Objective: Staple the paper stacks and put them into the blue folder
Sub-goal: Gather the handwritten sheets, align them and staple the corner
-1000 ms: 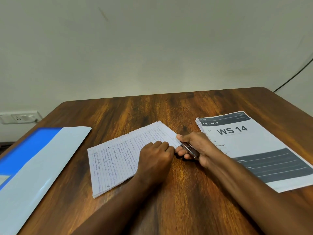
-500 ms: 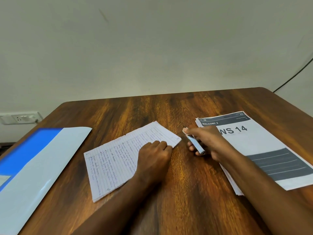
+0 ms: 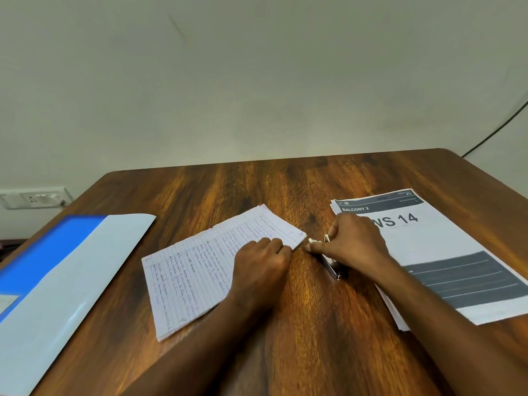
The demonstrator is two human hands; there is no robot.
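Wood-grain brown fills the frame as a person works at a tabletop [image 3: 285, 324], midway through stapling paper stacks for a blue folder. Left hand [image 3: 258, 265], fingers curled under, presses down on the near right part of a stack of lined handwritten sheets [image 3: 200, 270] lying at the centre. Right hand [image 3: 353, 242] grips a small metal stapler [image 3: 331, 265] just beside that stack's right corner, apart from the paper, its tail end resting on the wood. Whether a staple already sits in that corner is too small to tell; judging by the stapler's place at the corner, this stack is the one in hand. A second stack, printed with "WS 14" and "BALCONY 2" [image 3: 445, 252], lies to the right under the right forearm, its sheets fanned at the edges, which suggests it is not yet bound. At the left edge the blue folder [image 3: 57, 270] lies open, a pale glossy flap across it, and no stack is seen inside the part in view, so filing appears to remain for both. Behind the tabletop rises a plain off-white wall [image 3: 257, 81], with a white socket plate [image 3: 31, 198] low at left and a dark cable [image 3: 497, 130] running down at far right.
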